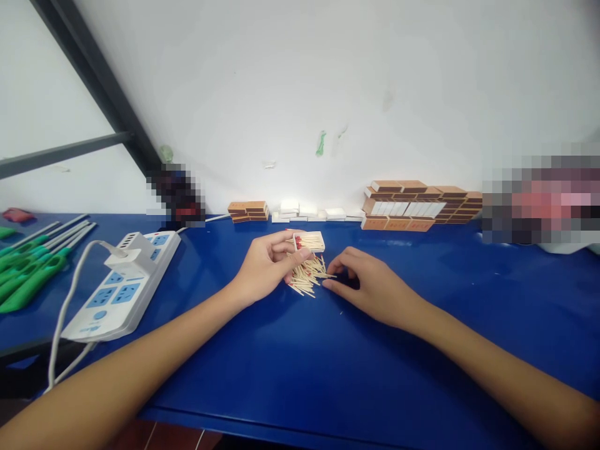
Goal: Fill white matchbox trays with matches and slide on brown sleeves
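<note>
My left hand [267, 265] holds a small open matchbox tray [310, 240] with red-tipped matches in it, just above the blue table [300, 356]. A loose pile of matches [310, 276] lies on the table between my two hands. My right hand [368, 284] rests on the table at the pile's right edge, fingers curled and fingertips touching the matches; I cannot make out whether it pinches any.
Stacks of brown matchboxes [422, 206] and white inner trays [309, 212] line the wall at the back, with a smaller stack [248, 211] to the left. A white power strip [124, 281] with a plugged cable lies at left, beside several green-handled tools [32, 265].
</note>
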`<state>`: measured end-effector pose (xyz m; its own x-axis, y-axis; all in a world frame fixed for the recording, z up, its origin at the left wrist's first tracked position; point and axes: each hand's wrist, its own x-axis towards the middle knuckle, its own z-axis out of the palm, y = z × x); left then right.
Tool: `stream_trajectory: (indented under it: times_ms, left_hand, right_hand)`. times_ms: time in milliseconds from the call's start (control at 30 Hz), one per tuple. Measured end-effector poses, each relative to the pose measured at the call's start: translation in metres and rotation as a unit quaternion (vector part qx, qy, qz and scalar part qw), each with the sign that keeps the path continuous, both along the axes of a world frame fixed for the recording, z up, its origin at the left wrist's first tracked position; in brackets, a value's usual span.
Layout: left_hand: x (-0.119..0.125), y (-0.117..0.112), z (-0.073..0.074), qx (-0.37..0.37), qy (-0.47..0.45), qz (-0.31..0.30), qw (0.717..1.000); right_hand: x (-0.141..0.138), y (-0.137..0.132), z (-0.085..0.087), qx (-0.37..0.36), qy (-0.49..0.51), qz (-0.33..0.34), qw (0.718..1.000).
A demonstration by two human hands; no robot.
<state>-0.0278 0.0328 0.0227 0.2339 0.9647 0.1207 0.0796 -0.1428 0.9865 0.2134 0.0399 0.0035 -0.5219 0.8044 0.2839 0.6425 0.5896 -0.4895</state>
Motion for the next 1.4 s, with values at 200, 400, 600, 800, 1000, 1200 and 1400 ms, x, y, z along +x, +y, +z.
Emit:
stream_trajectory:
  times_ms: [200, 400, 600, 800, 1000, 1200, 1400]
  left_hand:
    - [0.001, -0.002, 0.001, 0.005, 0.004, 0.002, 1.0]
    - [0.0, 0.0, -0.001, 0.006, -0.005, -0.001, 1.0]
    - [0.002, -0.001, 0.0, 0.01, 0.018, -0.003, 1.0]
    - [0.002, -0.002, -0.001, 0.013, 0.019, 0.001, 1.0]
    - [0.001, -0.003, -0.004, 0.013, 0.024, 0.002, 1.0]
    - [0.003, -0.003, -0.005, 0.002, 0.034, 0.002, 0.999]
    - [0.007, -0.009, -0.006, 0.009, 0.052, -0.061, 0.997]
  right_hand:
    - [-0.005, 0.0, -0.001, -0.028, -0.027, 0.003, 0.999]
    - [0.006, -0.002, 0.005, -0.018, -0.063, 0.019, 0.998]
    - [0.002, -0.005, 0.005, -0.032, -0.051, 0.007, 0.998]
    - [-0.003, -0.006, 0.008, -0.045, -0.075, 0.016, 0.996]
    - [0.013, -0.003, 0.01, -0.027, -0.091, 0.045, 0.994]
    - [0.027, 0.007, 0.018, 0.032, -0.04, 0.029, 0.998]
    - [0.012, 0.0, 0.025, 0.125, 0.021, -0.019, 0.992]
